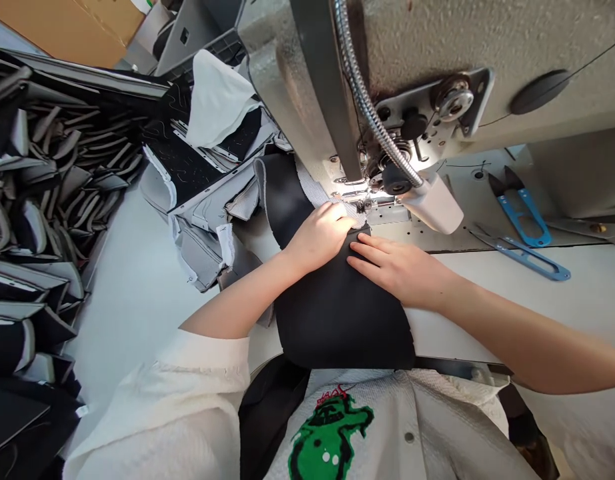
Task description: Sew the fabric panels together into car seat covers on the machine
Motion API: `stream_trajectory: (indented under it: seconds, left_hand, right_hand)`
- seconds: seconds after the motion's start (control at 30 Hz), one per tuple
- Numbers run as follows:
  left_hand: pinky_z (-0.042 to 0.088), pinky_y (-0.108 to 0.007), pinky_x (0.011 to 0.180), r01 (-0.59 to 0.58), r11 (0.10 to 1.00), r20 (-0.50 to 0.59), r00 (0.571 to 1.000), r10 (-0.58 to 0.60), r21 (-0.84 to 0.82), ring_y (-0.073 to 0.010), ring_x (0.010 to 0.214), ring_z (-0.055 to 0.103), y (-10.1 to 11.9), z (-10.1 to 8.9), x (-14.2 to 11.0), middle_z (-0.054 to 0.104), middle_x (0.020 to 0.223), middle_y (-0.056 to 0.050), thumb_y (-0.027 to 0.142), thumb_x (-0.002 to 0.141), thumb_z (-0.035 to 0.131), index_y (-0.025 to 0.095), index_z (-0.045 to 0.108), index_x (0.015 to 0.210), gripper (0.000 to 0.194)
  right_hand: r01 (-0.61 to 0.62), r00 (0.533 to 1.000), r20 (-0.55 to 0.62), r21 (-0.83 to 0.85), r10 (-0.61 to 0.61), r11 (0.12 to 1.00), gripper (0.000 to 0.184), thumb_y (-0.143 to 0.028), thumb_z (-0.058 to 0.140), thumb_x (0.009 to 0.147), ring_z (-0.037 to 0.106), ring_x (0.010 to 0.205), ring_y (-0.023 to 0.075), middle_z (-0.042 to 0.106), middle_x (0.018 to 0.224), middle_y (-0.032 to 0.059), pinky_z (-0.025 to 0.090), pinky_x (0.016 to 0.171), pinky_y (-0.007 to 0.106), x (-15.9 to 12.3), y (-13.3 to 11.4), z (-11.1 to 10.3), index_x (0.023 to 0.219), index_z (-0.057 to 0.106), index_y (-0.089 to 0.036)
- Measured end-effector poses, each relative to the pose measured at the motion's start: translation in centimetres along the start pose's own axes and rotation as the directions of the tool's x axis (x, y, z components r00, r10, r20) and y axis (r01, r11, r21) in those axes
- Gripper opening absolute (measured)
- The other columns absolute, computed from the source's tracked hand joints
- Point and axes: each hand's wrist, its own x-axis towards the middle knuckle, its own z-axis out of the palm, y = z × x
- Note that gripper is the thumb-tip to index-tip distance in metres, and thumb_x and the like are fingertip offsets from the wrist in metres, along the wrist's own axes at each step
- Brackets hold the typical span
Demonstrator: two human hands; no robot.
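Note:
A black fabric piece [337, 313] lies across the sewing table and hangs over its front edge. A grey mesh strip [315, 190] lies on its upper part and runs under the presser foot [363, 205] of the sewing machine [437, 60]. My left hand [321, 235] is curled, its fingers pressing and pinching the grey strip against the black fabric just left of the needle. My right hand [400, 267] lies flat on the black fabric, fingers stretched out toward the needle.
A heap of black and grey cut pieces [202, 180] sits left of the machine. Stacks of similar parts [42, 200] fill the far left. Two blue thread snips [522, 210] lie on the table at right. The machine's lamp [432, 200] hangs over the needle.

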Motion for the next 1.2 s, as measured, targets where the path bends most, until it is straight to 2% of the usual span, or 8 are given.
stream_trajectory:
  seconds: [0.13,0.27,0.37,0.5,0.7,0.87,1.07,1.2]
  left_hand:
    - [0.046,-0.034,0.089,-0.028,0.996,-0.004,1.000,0.029,0.085,-0.0213,0.089,0.055,0.1,0.5,0.5,0.060,0.084,-0.008,0.011,0.089,0.043,0.013,0.067,0.090,0.024]
    - [0.045,-0.036,0.095,-0.071,0.988,-0.032,0.997,0.077,0.140,-0.0215,0.097,0.057,-0.3,1.0,0.4,0.063,0.091,-0.008,0.010,0.089,0.042,0.013,0.066,0.100,0.026]
    - [0.044,-0.036,0.094,-0.055,0.992,-0.064,0.996,0.062,0.117,-0.0215,0.099,0.059,-0.9,0.7,0.3,0.065,0.093,-0.009,0.011,0.090,0.045,0.013,0.065,0.108,0.028]
    - [0.046,-0.037,0.086,-0.010,0.997,-0.060,0.998,0.015,0.078,-0.0224,0.094,0.060,-1.8,-0.1,0.5,0.067,0.089,-0.007,0.014,0.089,0.047,0.016,0.069,0.098,0.024]
    - [0.041,-0.034,0.097,-0.111,0.994,-0.067,0.991,0.112,0.021,-0.0186,0.098,0.060,-1.4,-0.5,0.9,0.070,0.096,-0.003,0.009,0.088,0.042,0.016,0.069,0.093,0.028]
    - [0.043,-0.035,0.093,-0.113,0.988,-0.003,0.993,0.114,0.102,-0.0210,0.095,0.062,-0.5,-0.4,1.2,0.071,0.093,-0.005,0.009,0.088,0.041,0.014,0.068,0.094,0.029]
    - [0.045,-0.033,0.092,-0.052,0.999,0.023,0.998,0.052,0.014,-0.0203,0.095,0.063,-0.8,-0.2,1.5,0.071,0.093,-0.007,0.010,0.088,0.042,0.012,0.068,0.091,0.026]
    - [0.046,-0.034,0.092,-0.013,1.000,0.009,1.000,0.013,0.018,-0.0207,0.097,0.063,-0.8,0.1,1.5,0.071,0.095,-0.007,0.011,0.089,0.042,0.013,0.069,0.093,0.028]
  right_hand:
    - [-0.047,0.999,0.009,-0.002,0.047,0.999,0.045,0.000,0.043,0.083,0.047,0.128,0.0326,0.055,0.131,0.0238,0.046,0.101,0.045,0.5,0.0,0.4,0.126,0.056,-0.001]
    - [-0.027,0.999,0.024,-0.011,0.028,1.000,0.045,-0.003,0.044,0.085,0.046,0.129,0.0333,0.052,0.133,0.0259,0.043,0.103,0.048,0.8,0.2,0.4,0.128,0.055,-0.002]
    - [0.022,1.000,0.008,-0.043,-0.021,0.999,0.041,-0.005,0.043,0.087,0.051,0.124,0.0338,0.056,0.128,0.0247,0.044,0.101,0.049,1.1,0.1,0.3,0.124,0.059,-0.003]
    - [-0.008,0.999,0.037,-0.131,0.013,0.991,0.038,-0.006,0.040,0.089,0.056,0.118,0.0354,0.058,0.124,0.0262,0.046,0.096,0.050,2.1,-0.7,0.4,0.122,0.060,-0.001]
    - [-0.089,0.993,0.058,-0.183,0.101,0.979,0.039,-0.008,0.037,0.092,0.055,0.118,0.0359,0.056,0.126,0.0290,0.046,0.093,0.049,3.5,-1.7,1.0,0.125,0.056,0.002]
    - [-0.155,0.986,0.030,-0.166,0.162,0.974,0.039,-0.006,0.036,0.090,0.049,0.123,0.0373,0.054,0.126,0.0315,0.044,0.094,0.051,3.8,-1.7,1.6,0.123,0.055,0.004]
    - [-0.181,0.982,0.046,-0.080,0.185,0.980,0.043,-0.006,0.040,0.086,0.045,0.128,0.0368,0.051,0.130,0.0307,0.042,0.099,0.050,3.7,-1.5,1.4,0.126,0.052,0.004]
    - [-0.184,0.980,0.070,-0.006,0.184,0.983,0.047,-0.006,0.047,0.081,0.041,0.131,0.0362,0.050,0.133,0.0282,0.039,0.103,0.049,3.4,-1.1,1.0,0.127,0.053,0.001]
